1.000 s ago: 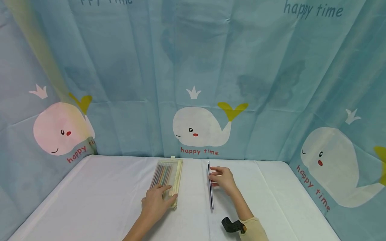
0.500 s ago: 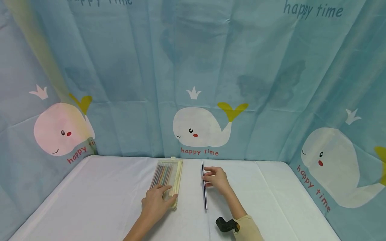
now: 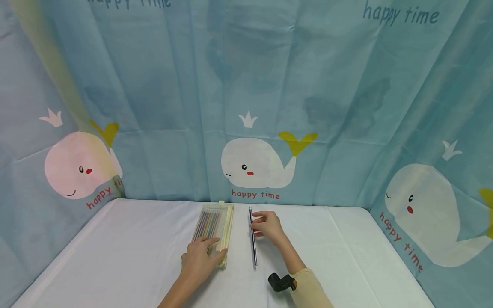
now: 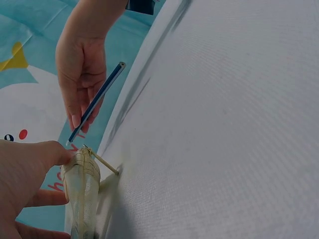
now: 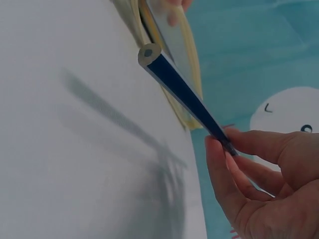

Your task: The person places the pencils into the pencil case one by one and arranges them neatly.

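A clear pencil case [image 3: 226, 218] with pale yellow edging lies on the white table, several coloured pencils [image 3: 207, 224] showing inside. My left hand [image 3: 200, 259] rests across its near part, fingers spread and thumb at the zip-side edge. To the right, my right hand [image 3: 268, 226] pinches a dark blue pencil [image 3: 253, 248] with silvery stripes between thumb and fingertips. In the right wrist view the near end of this pencil [image 5: 184, 97] is flat and unsharpened. It is held above the table, apart from the case. The zip side of the case [image 5: 192, 74] gapes there.
A white cloth covers the table [image 3: 346, 256]. Behind it hangs a blue curtain [image 3: 161, 162] printed with whales. A black device [image 3: 280, 282] sits at my right wrist by the sleeve [image 3: 310, 288].
My right hand has moved left with the pencil, closer to the pencil case. The left hand and the case have stayed in place.
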The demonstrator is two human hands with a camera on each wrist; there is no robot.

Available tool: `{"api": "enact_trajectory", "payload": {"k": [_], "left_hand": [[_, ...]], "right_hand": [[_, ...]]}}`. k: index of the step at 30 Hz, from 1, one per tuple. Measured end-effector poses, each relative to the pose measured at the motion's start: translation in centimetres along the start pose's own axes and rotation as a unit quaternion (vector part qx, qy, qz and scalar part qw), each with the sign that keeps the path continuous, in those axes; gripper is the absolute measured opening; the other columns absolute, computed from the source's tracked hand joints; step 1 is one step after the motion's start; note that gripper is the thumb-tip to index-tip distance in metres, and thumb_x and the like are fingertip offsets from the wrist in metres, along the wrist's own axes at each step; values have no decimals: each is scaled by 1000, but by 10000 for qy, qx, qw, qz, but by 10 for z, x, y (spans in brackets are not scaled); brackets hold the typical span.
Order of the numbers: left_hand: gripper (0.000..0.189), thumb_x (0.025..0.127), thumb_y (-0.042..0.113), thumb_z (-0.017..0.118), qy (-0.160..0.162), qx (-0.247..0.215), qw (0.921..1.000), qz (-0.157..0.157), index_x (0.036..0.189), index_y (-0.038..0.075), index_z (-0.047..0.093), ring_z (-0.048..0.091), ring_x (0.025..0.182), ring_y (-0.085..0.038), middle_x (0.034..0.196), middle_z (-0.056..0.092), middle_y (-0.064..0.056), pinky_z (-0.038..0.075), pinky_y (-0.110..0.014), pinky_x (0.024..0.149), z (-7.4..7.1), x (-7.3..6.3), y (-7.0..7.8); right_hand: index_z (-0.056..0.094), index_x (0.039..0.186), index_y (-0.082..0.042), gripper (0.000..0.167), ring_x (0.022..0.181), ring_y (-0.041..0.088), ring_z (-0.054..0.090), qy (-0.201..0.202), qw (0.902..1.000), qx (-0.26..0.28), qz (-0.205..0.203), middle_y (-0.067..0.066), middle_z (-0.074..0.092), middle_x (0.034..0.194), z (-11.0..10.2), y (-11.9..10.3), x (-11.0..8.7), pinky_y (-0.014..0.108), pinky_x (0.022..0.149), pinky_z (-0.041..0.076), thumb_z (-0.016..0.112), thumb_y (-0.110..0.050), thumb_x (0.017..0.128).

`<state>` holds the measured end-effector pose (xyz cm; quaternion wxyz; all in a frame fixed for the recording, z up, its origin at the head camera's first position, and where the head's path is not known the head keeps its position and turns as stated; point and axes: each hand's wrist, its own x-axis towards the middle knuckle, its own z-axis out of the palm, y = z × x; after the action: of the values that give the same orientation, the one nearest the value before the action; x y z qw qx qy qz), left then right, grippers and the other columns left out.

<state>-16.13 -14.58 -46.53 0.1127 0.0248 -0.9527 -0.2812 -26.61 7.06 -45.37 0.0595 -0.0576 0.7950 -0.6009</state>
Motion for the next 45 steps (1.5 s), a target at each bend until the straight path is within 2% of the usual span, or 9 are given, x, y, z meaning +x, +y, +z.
{"api": "enact_trajectory", "payload": {"k": [15,37,45], "left_hand": [[42,85,42,86,-42,-8,9999,-131,116,14,81,68,109,-44,121,71,-18,52,-67,70,1,-1,-1],[42,87,43,85,15,3,9999,-120,117,14,81,67,111,-45,123,70,-18,52,-68,72,0,-2,0],[42,86,43,85,54,-21,10000,-54,117,15,81,68,110,-43,121,71,-16,52,-68,71,-1,-2,1]], "right_hand": [[68,126,13,38,76,19,75,-358,9993,-59,10,15,75,91,24,0,12,35,64,65,77,7,89],[70,121,13,33,71,16,74,-495,9983,-253,155,17,78,92,50,-5,22,33,64,64,79,6,89],[70,119,14,33,59,10,68,-575,9982,-62,143,20,78,90,57,-4,25,29,59,62,78,7,88]]}}
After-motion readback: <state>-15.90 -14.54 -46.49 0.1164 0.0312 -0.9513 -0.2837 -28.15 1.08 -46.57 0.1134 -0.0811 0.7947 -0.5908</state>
